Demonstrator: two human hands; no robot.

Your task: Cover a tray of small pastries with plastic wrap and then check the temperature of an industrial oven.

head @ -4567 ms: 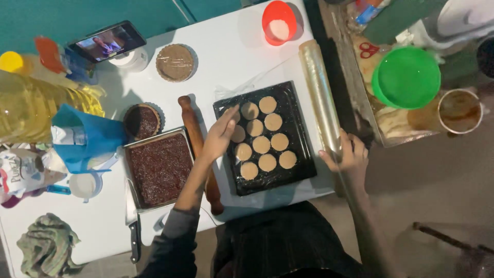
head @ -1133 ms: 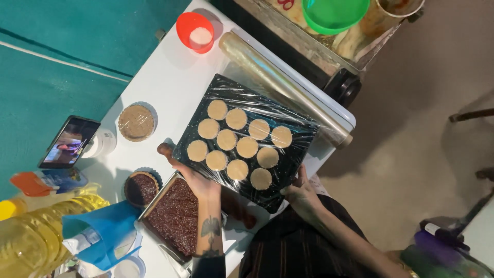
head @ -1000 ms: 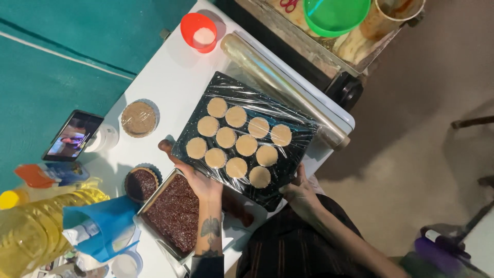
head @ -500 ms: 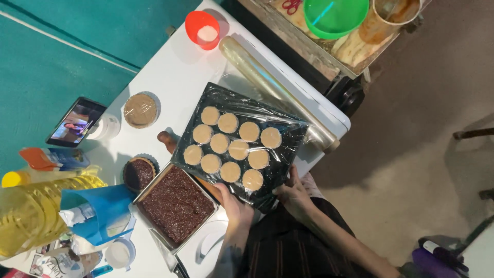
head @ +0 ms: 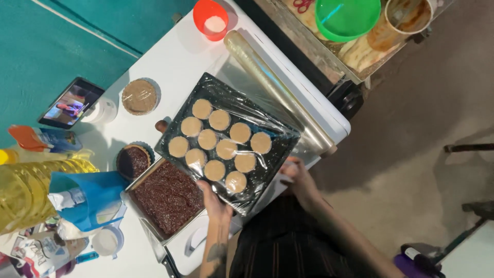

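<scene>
Both hands are on the near edge of the black baking tray (head: 177,135), which sits on the white table (head: 177,62) with round tan cookies (head: 220,148) in rows under a sheet of cling film (head: 278,128). The left hand (head: 215,202) has its grip closed over the tray's near corner, fingers curled around the film there, looks like it's tucking the wrap under so it stays tight. The right hand (head: 297,176) pinches the film at the other near corner, fingers pressed together on the edge. Just left of the left grip is a metal pan of dark chocolate mix (head: 167,198), touching the tray's side. Beyond the right grip lies the long cling film roll (head: 278,92) along the tray's far side, handy for pulling more. Further off: a small chocolate tart (head: 134,160), a wrapped round base (head: 139,96), a phone (head: 71,102) and a red cup (head: 210,18).
</scene>
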